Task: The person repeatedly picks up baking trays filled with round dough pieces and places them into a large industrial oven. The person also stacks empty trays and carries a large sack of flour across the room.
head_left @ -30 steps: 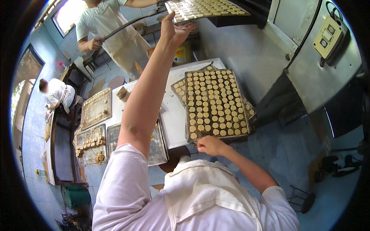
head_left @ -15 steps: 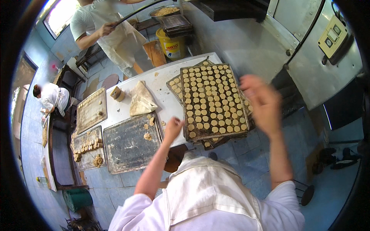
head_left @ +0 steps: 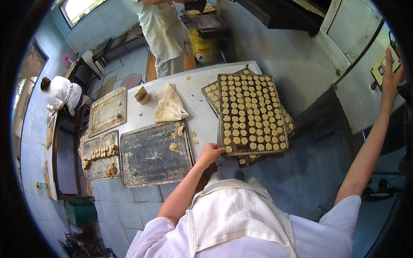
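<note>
My left hand (head_left: 210, 155) is at the near left corner of a dark baking tray (head_left: 254, 152), fingers curled and fingertips at its rim. Rows of small round dough pieces (head_left: 251, 114) cover this tray, which lies on a stack of similar trays, some set askew. Far to the right, my right hand (head_left: 390, 73) reaches up to a cream-coloured switch box (head_left: 380, 69) on a metal panel. Its fingers are stretched out over the box, which they partly hide.
On the white table (head_left: 202, 90) lie a dark tray (head_left: 157, 152) with dough scraps, a folded cloth (head_left: 170, 105), a round cutter (head_left: 142, 95) and a tray of cut dough (head_left: 102, 152). One co-worker (head_left: 161, 38) stands beyond the table; another (head_left: 66, 94) bends at the left. A yellow bucket (head_left: 202, 47) stands behind.
My right hand has moved from beside the tray stack out to the switch box. The left hand has come to the tray's corner. The far co-worker has moved, and the whole view has shifted.
</note>
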`<state>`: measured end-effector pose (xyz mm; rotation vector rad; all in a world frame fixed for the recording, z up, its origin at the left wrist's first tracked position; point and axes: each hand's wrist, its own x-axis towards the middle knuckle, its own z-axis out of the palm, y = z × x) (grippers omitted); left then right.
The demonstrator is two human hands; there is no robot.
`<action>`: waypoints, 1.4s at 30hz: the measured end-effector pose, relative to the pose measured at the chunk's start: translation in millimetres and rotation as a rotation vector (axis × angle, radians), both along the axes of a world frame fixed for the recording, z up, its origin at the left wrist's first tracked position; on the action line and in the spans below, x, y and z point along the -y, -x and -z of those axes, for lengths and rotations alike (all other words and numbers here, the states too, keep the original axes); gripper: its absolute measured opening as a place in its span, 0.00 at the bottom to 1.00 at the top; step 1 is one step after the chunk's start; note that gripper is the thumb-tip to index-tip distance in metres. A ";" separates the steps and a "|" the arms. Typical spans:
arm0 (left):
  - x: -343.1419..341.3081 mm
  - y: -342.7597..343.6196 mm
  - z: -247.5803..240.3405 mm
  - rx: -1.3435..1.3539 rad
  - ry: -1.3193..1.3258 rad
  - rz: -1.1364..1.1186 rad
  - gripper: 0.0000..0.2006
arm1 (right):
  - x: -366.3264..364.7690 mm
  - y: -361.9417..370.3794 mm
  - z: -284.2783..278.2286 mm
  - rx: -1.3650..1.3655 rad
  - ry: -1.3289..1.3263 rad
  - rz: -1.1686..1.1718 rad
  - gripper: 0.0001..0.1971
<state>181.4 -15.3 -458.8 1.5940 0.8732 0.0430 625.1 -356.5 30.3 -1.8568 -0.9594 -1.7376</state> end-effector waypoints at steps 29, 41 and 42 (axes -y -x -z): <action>-8.7 98.1 -194.1 1.083 0.465 -0.302 0.36 | -48.2 58.7 23.2 0.101 -0.284 -0.171 0.18; -9.5 138.1 -261.2 1.430 0.403 -0.397 0.27 | -53.2 68.1 21.1 0.082 -0.294 -0.169 0.31; -13.1 131.3 -278.2 1.450 0.382 -0.351 0.21 | -54.6 66.4 20.9 0.095 -0.294 -0.144 0.30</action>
